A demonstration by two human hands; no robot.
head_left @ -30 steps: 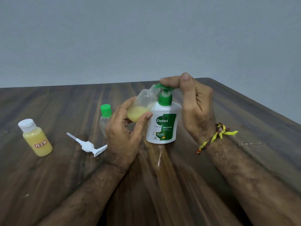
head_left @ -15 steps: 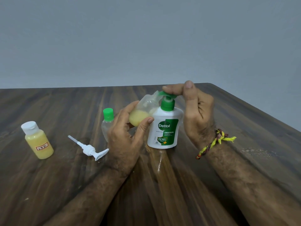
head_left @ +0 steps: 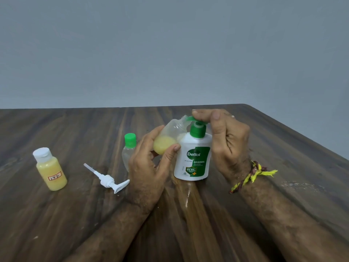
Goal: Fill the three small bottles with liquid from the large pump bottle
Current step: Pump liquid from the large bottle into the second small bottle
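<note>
Left hand (head_left: 149,167) grips a small translucent plastic bottle (head_left: 170,138), tilted, mouth at the spout of the white green-pump Dettol bottle (head_left: 193,157) at table centre; right hand (head_left: 224,140) presses the pump head with curled fingers. The small bottle is likely light, squeezable and slippery: hold mid-body. Nearby: a capped yellow-filled bottle (head_left: 50,169), a green-capped clear bottle (head_left: 129,148), a loose white pump (head_left: 108,179) on the wooden table (head_left: 56,224).

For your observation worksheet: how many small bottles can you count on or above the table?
3. White-capped bottle, full, stands far left. Green-capped bottle stands behind the left hand. Open bottle, tilted in that hand, meets the pump bottle spout. None seems hidden.
</note>
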